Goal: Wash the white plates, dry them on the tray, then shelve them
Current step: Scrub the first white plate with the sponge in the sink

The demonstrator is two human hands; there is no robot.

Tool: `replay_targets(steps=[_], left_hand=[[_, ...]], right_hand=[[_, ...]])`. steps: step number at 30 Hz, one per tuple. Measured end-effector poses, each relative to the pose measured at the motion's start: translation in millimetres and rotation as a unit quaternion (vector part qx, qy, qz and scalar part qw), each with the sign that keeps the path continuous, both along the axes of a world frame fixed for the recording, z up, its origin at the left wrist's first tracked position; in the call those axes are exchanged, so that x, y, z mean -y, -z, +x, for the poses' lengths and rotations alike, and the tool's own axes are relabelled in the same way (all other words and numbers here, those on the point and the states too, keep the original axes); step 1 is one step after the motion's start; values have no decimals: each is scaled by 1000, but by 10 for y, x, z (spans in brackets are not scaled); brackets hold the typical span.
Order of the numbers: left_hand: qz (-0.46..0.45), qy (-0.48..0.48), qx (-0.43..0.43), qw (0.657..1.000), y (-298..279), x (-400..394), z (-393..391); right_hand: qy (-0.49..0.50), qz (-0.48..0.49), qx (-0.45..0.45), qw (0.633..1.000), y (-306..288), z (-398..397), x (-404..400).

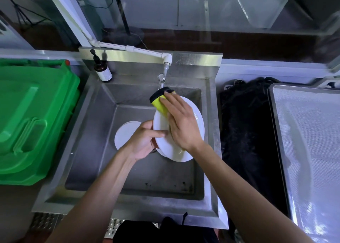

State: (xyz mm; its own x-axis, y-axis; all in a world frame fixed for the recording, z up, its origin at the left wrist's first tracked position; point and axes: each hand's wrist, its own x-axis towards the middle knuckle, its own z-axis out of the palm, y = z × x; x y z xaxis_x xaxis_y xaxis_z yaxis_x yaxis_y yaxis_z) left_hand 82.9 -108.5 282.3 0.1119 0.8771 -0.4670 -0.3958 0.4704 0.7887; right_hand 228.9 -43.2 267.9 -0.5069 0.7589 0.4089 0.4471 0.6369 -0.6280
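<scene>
Over the steel sink point(88, 125) I hold a white plate point(197, 121) tilted. My left hand point(145, 141) grips its left rim, thumb on the face. My right hand point(182, 121) lies flat on the plate and presses a yellow sponge with a black scouring side point(160, 100) against its upper edge, just under the tap point(162, 78). Another white plate point(124, 134) lies flat on the sink floor to the left, partly hidden by my left hand. What looks like a further plate edge shows beneath the held one.
A green plastic bin lid point(35, 119) fills the left side. A brown pump bottle point(102, 69) stands on the sink's back left corner. Right of the sink lies a black mat point(246, 132), then a metal tray point(312, 150) lined with white mesh.
</scene>
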Motion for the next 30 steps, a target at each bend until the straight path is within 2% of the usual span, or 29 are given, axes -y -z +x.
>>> replay_targets(steps=[5,12,20,24,30], left_hand=[[-5,-20,-13,1000,109,5,-50],[-1,-13,-6,1000,86,21,-12],[-7,-7,-21,1000,145,89,-73],[-7,-25,-30,999,160,107,-88],[-13,-53,-37,998,167,117,-99]], right_hand=[[-68,34,15,997,37,-5,186],[-66,50,27,996,20,85,26],[87,-47,45,994,98,76,-205],[130,-112,37,984,134,103,-225],[192,-152,6,970,235,116,-100]])
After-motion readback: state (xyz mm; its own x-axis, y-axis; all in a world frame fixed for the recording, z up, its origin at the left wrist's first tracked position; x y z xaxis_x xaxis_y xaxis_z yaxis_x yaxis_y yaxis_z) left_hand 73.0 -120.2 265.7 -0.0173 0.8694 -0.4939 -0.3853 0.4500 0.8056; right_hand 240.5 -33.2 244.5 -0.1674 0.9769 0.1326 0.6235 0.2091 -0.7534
